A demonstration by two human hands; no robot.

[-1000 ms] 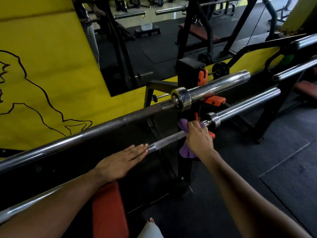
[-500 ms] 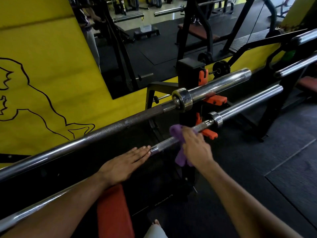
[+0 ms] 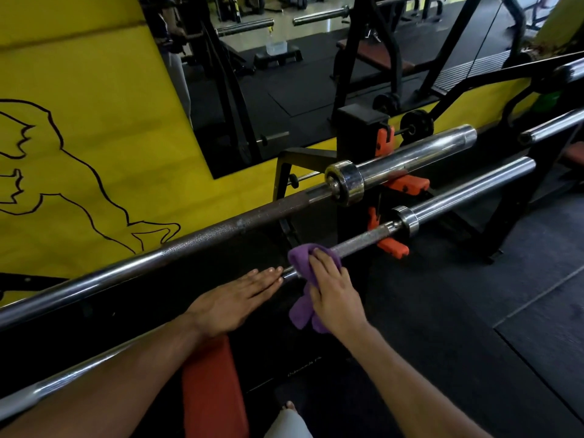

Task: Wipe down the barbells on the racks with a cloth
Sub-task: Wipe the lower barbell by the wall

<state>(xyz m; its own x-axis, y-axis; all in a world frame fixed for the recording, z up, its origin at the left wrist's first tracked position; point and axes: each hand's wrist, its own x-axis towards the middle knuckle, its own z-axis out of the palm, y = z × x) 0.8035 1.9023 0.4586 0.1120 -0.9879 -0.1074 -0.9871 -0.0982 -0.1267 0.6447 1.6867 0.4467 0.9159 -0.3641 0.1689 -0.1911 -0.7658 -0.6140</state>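
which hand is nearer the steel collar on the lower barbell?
Right. The right hand grips the purple cloth on the shaft, just short of the steel collar. The left hand rests flat on the bar, farther from it.

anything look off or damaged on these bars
The upper barbell has a dull, brownish shaft beside its collar, unlike the bright lower barbell being wiped with the purple cloth. Whether that is rust or grime cannot be told. Nothing else stands out.

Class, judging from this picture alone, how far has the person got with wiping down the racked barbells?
Done: nothing shows as clearly finished. In hand: the right hand grips the purple cloth round the lower barbell, while the left hand rests flat on it. Left: probably its sleeve and the upper barbell, which no cloth touches.
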